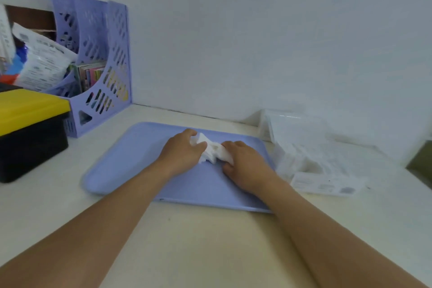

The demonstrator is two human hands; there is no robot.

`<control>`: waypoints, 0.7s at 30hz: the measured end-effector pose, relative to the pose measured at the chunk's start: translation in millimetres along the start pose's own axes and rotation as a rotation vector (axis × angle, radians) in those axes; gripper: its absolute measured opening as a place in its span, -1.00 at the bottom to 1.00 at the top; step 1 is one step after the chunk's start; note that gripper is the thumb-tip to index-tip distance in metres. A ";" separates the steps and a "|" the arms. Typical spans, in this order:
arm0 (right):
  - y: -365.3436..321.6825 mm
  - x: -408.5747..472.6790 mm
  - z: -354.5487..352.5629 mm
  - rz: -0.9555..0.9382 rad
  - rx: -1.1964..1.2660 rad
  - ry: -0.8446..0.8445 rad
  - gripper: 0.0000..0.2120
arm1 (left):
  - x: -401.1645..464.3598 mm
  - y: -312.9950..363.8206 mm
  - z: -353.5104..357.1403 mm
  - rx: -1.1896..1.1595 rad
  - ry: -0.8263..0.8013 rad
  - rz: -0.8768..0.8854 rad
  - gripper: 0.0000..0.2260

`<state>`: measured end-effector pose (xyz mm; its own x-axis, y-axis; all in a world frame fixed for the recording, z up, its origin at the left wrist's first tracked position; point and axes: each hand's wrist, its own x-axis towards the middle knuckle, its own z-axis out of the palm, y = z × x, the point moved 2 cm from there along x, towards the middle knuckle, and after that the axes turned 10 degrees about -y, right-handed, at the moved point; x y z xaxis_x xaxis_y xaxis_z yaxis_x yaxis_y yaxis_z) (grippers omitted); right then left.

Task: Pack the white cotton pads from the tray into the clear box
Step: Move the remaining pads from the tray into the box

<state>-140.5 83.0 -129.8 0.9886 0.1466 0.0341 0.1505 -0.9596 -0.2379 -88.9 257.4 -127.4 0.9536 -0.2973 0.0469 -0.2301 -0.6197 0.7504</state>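
Note:
A bunch of white cotton pads (214,149) lies on the lilac tray (131,166) in the middle of the table. My left hand (184,151) grips the left side of the bunch, fingers curled round it. My right hand (243,161) holds the right side, fingers and thumb curled over the pads. The clear box (301,145) stands to the right of the tray, its lid up against the wall. Most of the pads are hidden between my two hands.
A lilac file rack (102,70) with papers and packets stands at the back left. In front of it sits a black box with a yellow lid (28,128). A white printed packet (325,184) lies by the clear box. The wall is close behind.

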 end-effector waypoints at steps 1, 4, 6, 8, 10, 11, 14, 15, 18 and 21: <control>3.7 -5.1 -2.0 0.000 0.007 0.024 -0.67 | -1.1 2.9 4.5 -0.008 0.001 -0.006 -0.57; 6.2 -10.7 -9.7 -0.047 0.117 0.170 -0.67 | -2.9 -0.1 9.1 -0.065 -0.008 -0.045 -0.50; 2.6 -20.0 -25.8 -0.054 0.339 0.361 -0.71 | -2.8 2.9 4.7 -0.136 0.050 -0.058 -0.46; -2.9 -30.8 -45.2 -0.009 0.748 0.465 -0.82 | -7.4 17.9 -9.0 -0.190 0.234 0.004 -0.51; -8.4 -40.8 -61.6 -0.016 1.316 0.358 -0.81 | -15.1 47.6 -19.6 -0.309 0.345 0.085 -0.65; -8.3 -44.9 -66.7 -0.040 1.528 0.286 -0.79 | -19.6 65.3 -19.6 -0.488 0.278 0.062 -0.72; -4.2 -50.6 -72.9 -0.092 1.743 0.215 -0.69 | -33.7 109.4 -1.9 -0.946 -0.261 -0.090 -0.57; -2.3 -51.2 -72.7 -0.090 1.741 0.234 -0.66 | -37.5 117.6 5.2 -0.972 -0.409 -0.079 -0.51; 4.7 -53.2 -79.5 -0.026 1.656 0.289 -0.70 | -41.5 123.4 22.8 -0.993 -0.604 0.073 -0.65; 10.6 -54.2 -84.4 -0.029 1.591 0.248 -0.72 | -34.5 110.7 34.8 -1.040 -0.589 0.130 -0.67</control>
<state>-192.4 44.5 -52.2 0.9854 -0.0333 0.1670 0.1697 0.2764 -0.9460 -154.0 173.8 -68.9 0.6374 -0.7684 0.0569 0.2072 0.2421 0.9479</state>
